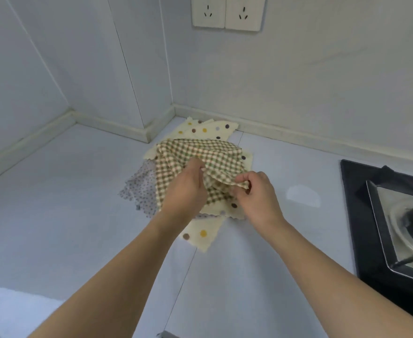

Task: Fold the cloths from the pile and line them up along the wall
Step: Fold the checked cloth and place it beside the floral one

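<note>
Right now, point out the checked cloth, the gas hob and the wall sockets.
checked cloth [195, 152]: head view, on its flat far part.
gas hob [354, 191]: head view, on its black glass edge.
wall sockets [226, 12]: head view, where the two plates meet.

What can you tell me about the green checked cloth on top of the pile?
The green checked cloth is soft fabric in a small green, cream and tan gingham. It lies crumpled on top of the pile of cloths, near the corner of the counter, not yet folded flat. Its near edge is lifted: the left hand grips it from the left and the right hand pinches the edge at the right. Beneath it lie cream cloths with coloured dots and a pale cloth with small dots.
</note>
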Demonstrator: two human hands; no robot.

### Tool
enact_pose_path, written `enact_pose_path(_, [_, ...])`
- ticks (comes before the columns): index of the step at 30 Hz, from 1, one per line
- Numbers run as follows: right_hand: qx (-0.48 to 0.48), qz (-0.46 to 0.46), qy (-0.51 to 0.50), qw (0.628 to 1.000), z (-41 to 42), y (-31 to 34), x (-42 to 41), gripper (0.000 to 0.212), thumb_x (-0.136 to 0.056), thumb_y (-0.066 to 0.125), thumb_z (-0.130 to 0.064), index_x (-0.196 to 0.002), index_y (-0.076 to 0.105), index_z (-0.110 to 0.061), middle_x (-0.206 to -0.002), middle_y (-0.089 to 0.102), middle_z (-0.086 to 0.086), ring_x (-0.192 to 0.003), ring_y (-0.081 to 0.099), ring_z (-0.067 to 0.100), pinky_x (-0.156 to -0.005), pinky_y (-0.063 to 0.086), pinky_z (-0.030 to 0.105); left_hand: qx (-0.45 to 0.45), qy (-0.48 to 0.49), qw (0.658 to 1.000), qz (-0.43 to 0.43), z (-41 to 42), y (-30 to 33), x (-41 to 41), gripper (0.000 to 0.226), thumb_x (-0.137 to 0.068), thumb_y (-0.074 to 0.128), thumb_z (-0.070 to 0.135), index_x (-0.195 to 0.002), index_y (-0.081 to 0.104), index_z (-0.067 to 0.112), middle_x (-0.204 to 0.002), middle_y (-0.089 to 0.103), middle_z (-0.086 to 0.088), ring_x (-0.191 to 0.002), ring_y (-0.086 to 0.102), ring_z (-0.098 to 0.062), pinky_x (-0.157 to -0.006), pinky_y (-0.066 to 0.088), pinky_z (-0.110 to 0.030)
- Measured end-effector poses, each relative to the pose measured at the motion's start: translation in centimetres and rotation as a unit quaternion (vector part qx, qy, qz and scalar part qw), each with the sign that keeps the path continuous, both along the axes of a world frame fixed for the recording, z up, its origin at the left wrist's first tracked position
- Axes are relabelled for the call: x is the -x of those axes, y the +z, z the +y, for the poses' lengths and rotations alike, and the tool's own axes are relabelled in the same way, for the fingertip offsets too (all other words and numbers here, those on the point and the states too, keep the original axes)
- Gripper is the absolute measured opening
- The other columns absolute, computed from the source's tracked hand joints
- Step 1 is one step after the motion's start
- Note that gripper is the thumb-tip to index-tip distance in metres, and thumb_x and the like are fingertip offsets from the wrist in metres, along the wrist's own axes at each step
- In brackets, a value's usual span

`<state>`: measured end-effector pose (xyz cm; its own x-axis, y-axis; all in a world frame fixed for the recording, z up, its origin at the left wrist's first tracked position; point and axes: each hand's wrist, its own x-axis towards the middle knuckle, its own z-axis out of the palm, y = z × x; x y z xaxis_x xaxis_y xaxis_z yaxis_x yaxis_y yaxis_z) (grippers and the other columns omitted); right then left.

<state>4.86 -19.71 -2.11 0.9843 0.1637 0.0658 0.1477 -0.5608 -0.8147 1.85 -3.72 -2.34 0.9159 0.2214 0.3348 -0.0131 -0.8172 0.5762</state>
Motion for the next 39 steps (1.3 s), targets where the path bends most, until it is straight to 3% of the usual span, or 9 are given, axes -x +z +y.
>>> enact_pose_path(6, [-0.014,-0.212,-0.057,0.975,-3.4,-1.7,0.6,0.016,-0.095,0.054,-0.023,-0.091,0.068,-0.016,-0.101,0.045,-0.004,-0.094,0.051,0.016,-0.076,0.038,0.023,-0.176,-0.082,0.976,-0.095,-1.0,-1.2,1.7,0.025,-0.091,0.03,0.021,-0.102,0.05,0.011,-0.064,0.046,0.007,-0.051,0.045,-0.019,-0.045,0.032,-0.03])
enact_pose_path(9, [0.018,-0.272,-0.047,0.961,-5.5,-0.6,4.5,0.017,-0.096,0.052,-0.023,-0.087,0.066,-0.019,-0.095,0.049,-0.008,-0.085,0.051,0.014,-0.068,0.036,0.026,-0.213,-0.081,0.968,-0.101,-2.2,-0.1,5.3,0.025,-0.084,0.026,0.025,-0.089,0.047,0.013,-0.074,0.051,-0.001,-0.063,0.05,-0.027,-0.051,0.036,-0.034])
enact_pose_path(12, [0.005,-0.314,-0.057,0.948,-7.7,2.0,10.6,0.018,-0.096,0.05,-0.025,-0.089,0.065,-0.018,-0.092,0.052,-0.008,-0.081,0.051,0.014,-0.066,0.037,0.029,-0.237,-0.074,0.963,-0.106,-4.4,2.3,11.0,0.014,-0.082,0.028,0.023,-0.079,0.038,0.015,-0.072,0.045,0.001,-0.067,0.049,-0.027,-0.052,0.032,-0.032])
enact_pose_path(16, [0.0,-0.345,-0.085,0.935,-11.0,6.9,18.1,0.018,-0.096,0.051,-0.021,-0.093,0.067,-0.014,-0.097,0.057,0.0,-0.086,0.054,0.019,-0.07,0.038,0.029,-0.245,-0.018,0.965,-0.089,-5.4,6.7,17.9,0.008,-0.088,0.04,0.011,-0.086,0.048,0.013,-0.082,0.055,-0.004,-0.074,0.052,-0.028,-0.053,0.028,-0.031])
enact_pose_path(19, [0.003,-0.369,-0.107,0.923,-13.4,10.5,22.5,0.02,-0.097,0.049,-0.018,-0.097,0.067,-0.012,-0.102,0.06,0.003,-0.088,0.054,0.018,-0.075,0.04,0.029,-0.184,-0.002,0.978,-0.093,-5.7,10.2,22.2,0.013,-0.089,0.037,0.008,-0.086,0.049,0.012,-0.074,0.054,-0.004,-0.07,0.05,-0.028,-0.051,0.028,-0.031])
enact_pose_path(24, [-0.016,-0.352,-0.126,0.927,-14.9,13.4,25.7,0.019,-0.096,0.048,-0.017,-0.09,0.067,-0.015,-0.095,0.064,0.003,-0.086,0.059,0.021,-0.074,0.044,0.028,-0.127,-0.028,0.985,-0.114,-6.4,13.3,25.5,0.019,-0.088,0.032,0.007,-0.085,0.051,0.01,-0.072,0.054,-0.005,-0.067,0.047,-0.026,-0.052,0.031,-0.031])
enact_pose_path(30, [-0.099,-0.269,-0.123,0.95,-15.2,11.4,23.2,0.025,-0.095,0.051,-0.013,-0.075,0.061,-0.024,-0.078,0.065,-0.001,-0.061,0.068,0.021,-0.065,0.059,0.044,-0.123,-0.049,0.985,-0.114,-6.2,11.6,22.2,0.015,-0.09,0.036,0.007,-0.085,0.048,0.014,-0.07,0.05,0.0,-0.069,0.046,-0.025,-0.055,0.032,-0.033])
enact_pose_path(34, [-0.084,-0.232,-0.116,0.962,-14.7,7.0,18.5,0.029,-0.096,0.05,-0.014,-0.073,0.058,-0.029,-0.078,0.065,-0.002,-0.063,0.069,0.017,-0.066,0.059,0.045,-0.14,-0.026,0.985,-0.095,-5.5,7.9,17.0,0.02,-0.088,0.039,0.006,-0.092,0.057,0.013,-0.084,0.062,-0.005,-0.082,0.055,-0.031,-0.072,0.047,-0.039])
enact_pose_path(39, [-0.048,-0.183,-0.102,0.977,-14.9,1.7,12.7,0.019,-0.095,0.051,-0.015,-0.083,0.063,-0.025,-0.087,0.067,-0.002,-0.076,0.068,0.017,-0.071,0.057,0.036,-0.158,-0.013,0.984,-0.081,-4.8,3.3,11.1,0.028,-0.09,0.045,0.008,-0.102,0.069,0.014,-0.105,0.061,-0.007,-0.098,0.054,-0.031,-0.084,0.042,-0.038])
